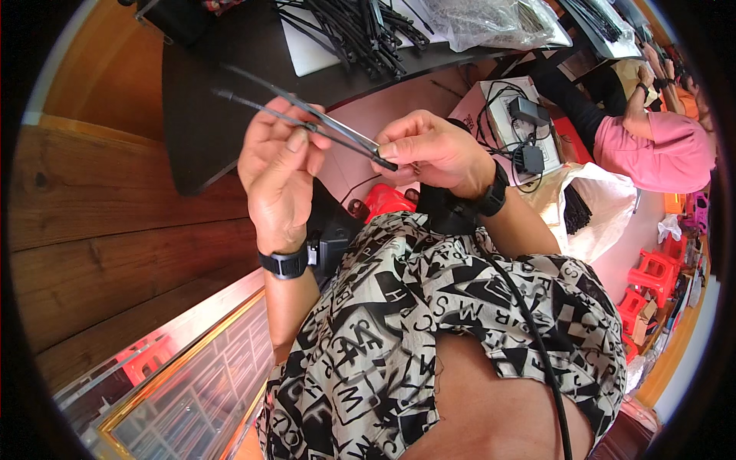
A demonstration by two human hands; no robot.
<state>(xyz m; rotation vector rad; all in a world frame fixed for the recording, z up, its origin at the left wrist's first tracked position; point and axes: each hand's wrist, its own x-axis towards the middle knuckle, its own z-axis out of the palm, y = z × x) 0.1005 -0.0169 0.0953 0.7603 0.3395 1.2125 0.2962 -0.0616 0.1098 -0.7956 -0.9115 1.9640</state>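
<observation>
My left hand (280,165) and my right hand (437,153) are raised in front of me, over the near edge of the dark table (207,115). Between them are two long, thin black strips (337,129), which spread apart toward the left and meet at the right. My right thumb and fingers pinch the end where they come together. The left thumb and fingertips close on the lower strip near its middle. Their exact kind is not plain. Lying on a white sheet at the table's far side is a pile of similar black strips (353,38).
A clear plastic bag (498,27) lies right of the pile. Beyond my right hand, a box (498,115) carries black adapters (529,111) and cables. Below it, an open white sack (606,222) holds dark strips. A person in pink (659,149) sits at right, near red stools (652,268).
</observation>
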